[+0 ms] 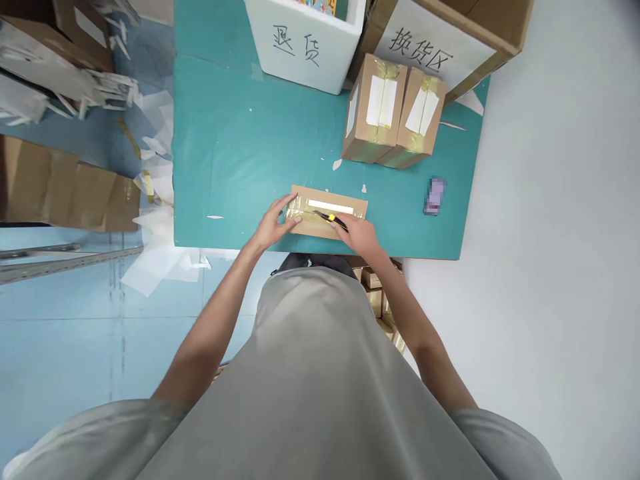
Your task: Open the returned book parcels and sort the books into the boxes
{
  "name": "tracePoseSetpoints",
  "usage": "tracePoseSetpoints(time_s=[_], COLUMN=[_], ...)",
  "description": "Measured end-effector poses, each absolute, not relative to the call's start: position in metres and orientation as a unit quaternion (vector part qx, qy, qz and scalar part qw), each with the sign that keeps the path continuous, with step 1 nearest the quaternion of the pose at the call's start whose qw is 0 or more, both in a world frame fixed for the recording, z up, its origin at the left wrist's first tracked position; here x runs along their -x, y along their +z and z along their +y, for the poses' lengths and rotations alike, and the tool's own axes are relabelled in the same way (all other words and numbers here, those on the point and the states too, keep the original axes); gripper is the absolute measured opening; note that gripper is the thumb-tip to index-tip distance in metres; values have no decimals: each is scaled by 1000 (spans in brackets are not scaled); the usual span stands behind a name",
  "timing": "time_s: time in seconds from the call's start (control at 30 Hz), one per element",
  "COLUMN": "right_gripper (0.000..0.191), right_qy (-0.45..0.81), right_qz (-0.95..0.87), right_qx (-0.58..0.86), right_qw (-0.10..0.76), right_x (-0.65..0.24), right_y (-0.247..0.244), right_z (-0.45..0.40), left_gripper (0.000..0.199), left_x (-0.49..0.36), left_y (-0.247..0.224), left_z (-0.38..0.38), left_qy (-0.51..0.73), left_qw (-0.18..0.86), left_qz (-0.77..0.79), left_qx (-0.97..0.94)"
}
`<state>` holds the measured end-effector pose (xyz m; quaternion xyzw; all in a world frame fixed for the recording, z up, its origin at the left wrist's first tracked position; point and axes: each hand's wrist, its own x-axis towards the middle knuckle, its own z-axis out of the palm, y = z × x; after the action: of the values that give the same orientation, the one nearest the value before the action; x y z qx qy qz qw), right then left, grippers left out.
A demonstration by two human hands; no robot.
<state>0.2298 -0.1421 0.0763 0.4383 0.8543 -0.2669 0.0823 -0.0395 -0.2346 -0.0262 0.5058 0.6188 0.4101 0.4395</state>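
A small taped cardboard box [320,228] with a white label strip lies near the table's front edge. My left hand [273,223] grips its left end, thumb on the top face and fingers reaching to the far left corner. In my right hand [359,235] is a black and yellow utility knife [331,219], held over the right half of the box. The knife's tip points left, at the clear tape along the middle of the top. Whether the blade has cut into the tape is too small to tell.
Two taped cartons [383,83] stand together on the green table [225,153]. Behind them are a white bin [305,50] and a large open carton [480,27], both with handwriting. A blurred purple item [435,196] lies at the right. Paper scraps [160,243] litter the left side.
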Motion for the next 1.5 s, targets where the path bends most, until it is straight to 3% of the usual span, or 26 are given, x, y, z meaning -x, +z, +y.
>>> tracePoseSetpoints(time_s=[0.27,0.83,1.5], right_gripper=[52,52,40], right_qy=[-246,-252,-143], right_qz=[881,897,904], right_qx=[-356,-319,-301], right_qw=[191,172,267], right_x=[-182,-183,-121], right_y=[91,78,133], right_z=[-126,-115,-133], left_gripper=[94,85,82], left_x=[30,17,37], left_y=[-18,-14,-28], left_z=[-231,-235,-219], left_qy=[433,448,415], left_qw=[495,468,536], left_qz=[614,643,610], left_qx=[-437,-410,-411])
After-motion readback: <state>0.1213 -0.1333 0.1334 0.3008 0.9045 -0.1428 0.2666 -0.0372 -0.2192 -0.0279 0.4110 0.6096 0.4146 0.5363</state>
